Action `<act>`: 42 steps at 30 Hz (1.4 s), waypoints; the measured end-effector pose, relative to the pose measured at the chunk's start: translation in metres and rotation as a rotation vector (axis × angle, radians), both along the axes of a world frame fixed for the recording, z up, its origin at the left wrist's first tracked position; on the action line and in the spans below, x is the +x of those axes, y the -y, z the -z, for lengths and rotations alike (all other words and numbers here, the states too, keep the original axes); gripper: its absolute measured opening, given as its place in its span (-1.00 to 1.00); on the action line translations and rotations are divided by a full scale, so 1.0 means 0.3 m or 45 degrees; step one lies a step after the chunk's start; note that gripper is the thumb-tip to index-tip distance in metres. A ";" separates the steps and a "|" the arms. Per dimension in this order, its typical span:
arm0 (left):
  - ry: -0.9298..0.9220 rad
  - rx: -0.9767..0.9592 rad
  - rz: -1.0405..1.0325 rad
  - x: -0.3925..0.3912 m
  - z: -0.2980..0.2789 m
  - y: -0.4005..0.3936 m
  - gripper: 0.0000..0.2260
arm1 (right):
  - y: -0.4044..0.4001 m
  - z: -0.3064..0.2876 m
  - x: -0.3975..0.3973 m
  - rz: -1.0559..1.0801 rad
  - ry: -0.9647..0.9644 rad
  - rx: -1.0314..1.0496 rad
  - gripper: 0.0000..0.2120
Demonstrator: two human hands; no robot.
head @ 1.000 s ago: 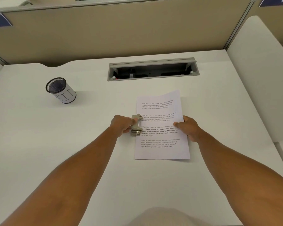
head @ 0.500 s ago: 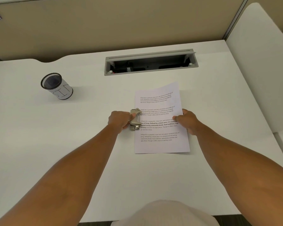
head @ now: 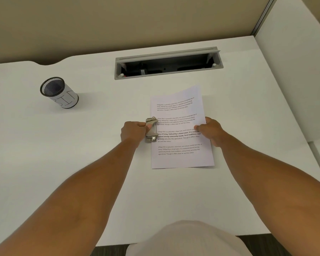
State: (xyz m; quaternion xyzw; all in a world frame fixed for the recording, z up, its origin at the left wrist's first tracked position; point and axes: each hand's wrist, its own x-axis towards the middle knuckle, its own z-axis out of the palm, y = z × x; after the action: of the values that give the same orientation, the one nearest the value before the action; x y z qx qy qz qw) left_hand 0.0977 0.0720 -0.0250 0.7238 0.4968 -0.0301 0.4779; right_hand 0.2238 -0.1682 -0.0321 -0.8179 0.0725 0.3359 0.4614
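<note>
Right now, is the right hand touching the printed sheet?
Touching. The head view shows the right hand resting its fingertips on the printed sheet at its right edge, no gap.

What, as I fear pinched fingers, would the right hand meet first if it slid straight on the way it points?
Probably the hole punch that the left hand grips, after the right hand crosses the printed sheet it holds.
</note>
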 end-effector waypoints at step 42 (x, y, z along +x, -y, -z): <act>-0.159 0.071 0.126 0.046 -0.070 0.025 -0.80 | -0.016 -0.019 0.010 0.002 -0.028 -0.001 -0.73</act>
State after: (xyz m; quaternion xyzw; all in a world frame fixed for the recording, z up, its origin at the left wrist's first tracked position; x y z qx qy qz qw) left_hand 0.1115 0.0644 -0.0039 0.7573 0.4898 -0.0849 0.4236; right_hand 0.2270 -0.1634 -0.0263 -0.8143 0.0785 0.3443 0.4607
